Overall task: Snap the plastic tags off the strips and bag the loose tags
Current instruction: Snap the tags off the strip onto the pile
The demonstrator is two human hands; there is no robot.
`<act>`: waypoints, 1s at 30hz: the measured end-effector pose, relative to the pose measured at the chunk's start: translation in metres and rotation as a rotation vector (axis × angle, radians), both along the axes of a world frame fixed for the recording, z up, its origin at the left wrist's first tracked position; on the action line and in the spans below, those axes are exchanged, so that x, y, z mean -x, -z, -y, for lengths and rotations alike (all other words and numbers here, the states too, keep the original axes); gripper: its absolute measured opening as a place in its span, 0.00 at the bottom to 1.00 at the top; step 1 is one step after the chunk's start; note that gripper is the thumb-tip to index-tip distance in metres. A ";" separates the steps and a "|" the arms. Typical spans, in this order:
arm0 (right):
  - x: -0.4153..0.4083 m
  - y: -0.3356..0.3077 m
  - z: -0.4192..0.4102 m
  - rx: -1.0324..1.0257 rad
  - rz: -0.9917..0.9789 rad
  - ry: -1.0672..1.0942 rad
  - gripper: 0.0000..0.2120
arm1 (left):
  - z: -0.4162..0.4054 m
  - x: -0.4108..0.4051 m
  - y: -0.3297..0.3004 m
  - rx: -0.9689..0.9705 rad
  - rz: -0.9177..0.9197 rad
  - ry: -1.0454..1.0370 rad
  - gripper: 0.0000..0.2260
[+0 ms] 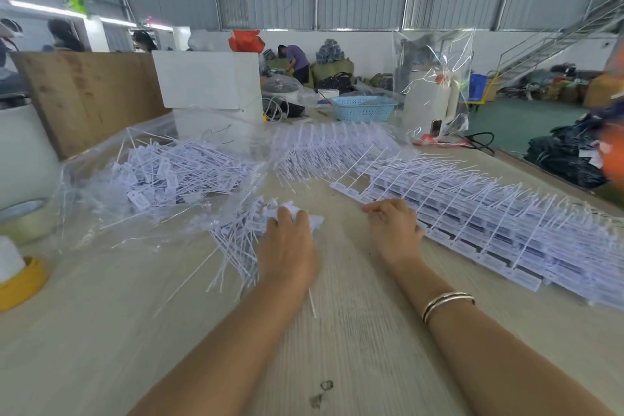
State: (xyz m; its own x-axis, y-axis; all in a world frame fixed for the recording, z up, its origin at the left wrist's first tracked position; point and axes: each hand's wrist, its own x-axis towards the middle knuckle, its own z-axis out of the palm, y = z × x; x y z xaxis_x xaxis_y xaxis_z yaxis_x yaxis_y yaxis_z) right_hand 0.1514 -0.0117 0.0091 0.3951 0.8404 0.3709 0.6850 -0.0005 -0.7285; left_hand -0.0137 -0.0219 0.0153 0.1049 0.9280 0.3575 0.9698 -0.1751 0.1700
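Note:
My left hand [287, 243] grips a bunch of loose white plastic tags [236, 240] on the table's middle, their thin tails fanning toward me. My right hand [393, 226] rests with curled fingers on the near end of a long stack of white tag strips [506, 223] that runs to the right edge. More strips [337, 149] lie behind. A clear plastic bag [111, 192] at the left lies open and holds a heap of loose tags [175, 176].
A tape roll [25, 219] and a yellow-based spool [17, 277] sit at the left edge. Behind are a white box [209, 81], a wooden board [87, 94] and a blue basket [363, 108]. The pale wooden table [337, 331] extends toward me.

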 end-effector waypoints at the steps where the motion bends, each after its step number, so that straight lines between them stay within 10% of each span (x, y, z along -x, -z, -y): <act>1: -0.001 0.001 -0.001 0.064 0.090 0.012 0.12 | -0.002 0.005 -0.001 0.027 0.005 -0.046 0.17; 14: -0.006 -0.003 0.002 0.425 0.721 0.106 0.23 | 0.002 0.022 -0.012 -0.174 -0.076 0.026 0.12; 24: 0.033 -0.022 0.024 0.098 0.706 -0.085 0.19 | 0.000 -0.005 -0.015 0.533 1.164 0.253 0.10; 30: 0.049 -0.030 0.038 0.052 0.609 -0.214 0.16 | 0.000 -0.010 -0.025 0.630 1.344 0.235 0.11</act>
State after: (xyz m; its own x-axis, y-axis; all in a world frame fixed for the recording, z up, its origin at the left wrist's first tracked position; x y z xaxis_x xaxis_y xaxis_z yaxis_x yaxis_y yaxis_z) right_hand 0.1020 -0.0502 0.0395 -0.0515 0.9001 0.4327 0.9646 0.1570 -0.2117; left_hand -0.0035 -0.0215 0.0406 0.1962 0.9713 -0.1345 -0.0049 0.1381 0.9904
